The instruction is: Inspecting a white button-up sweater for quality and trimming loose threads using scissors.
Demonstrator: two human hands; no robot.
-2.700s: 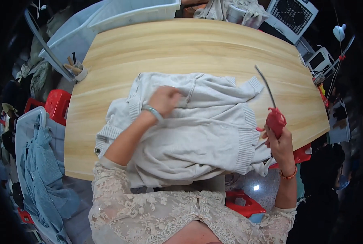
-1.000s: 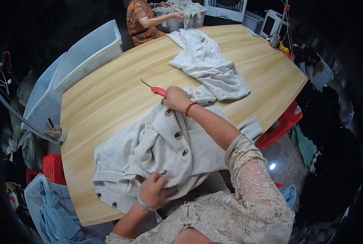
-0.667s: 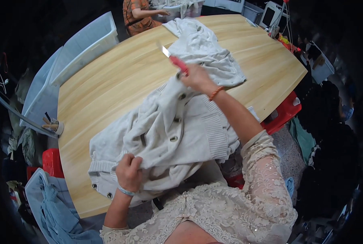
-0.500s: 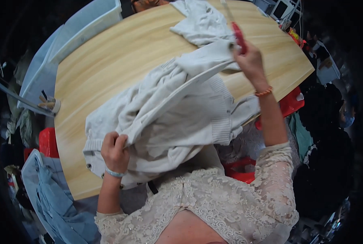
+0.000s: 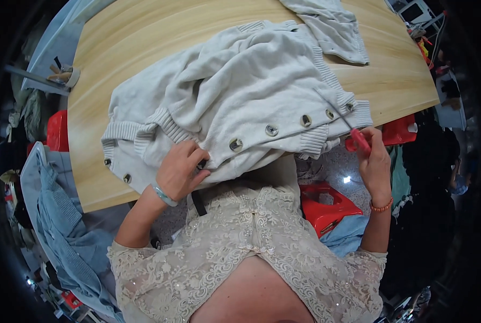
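An off-white knitted cardigan (image 5: 251,81) with ribbed edges lies bunched across the near part of the table. Its row of large dark-and-pale buttons faces me along the near edge, and one button (image 5: 235,144) sits just right of my left hand. My left hand (image 5: 180,168) is closed on the cardigan's front edge, with thumb and fingers pinched beside a partly covered button. In my right hand (image 5: 375,161) is a red-handled tool (image 5: 360,141) with a long, thin metal shaft. That shaft points up and left over the cardigan's buttoned edge at the right end.
Another off-white knitted piece (image 5: 334,32) lies on the wooden table (image 5: 402,75) at the far right. A small cup of tools (image 5: 71,78) is at the left edge. Red stools (image 5: 326,204) stand below, and a bin with blue garments (image 5: 62,210) is at lower left.
The cardigan's raised edge has come down, and its buttoned front now faces me. My right hand has moved down and right with the tool; my left has shifted right and slightly up.
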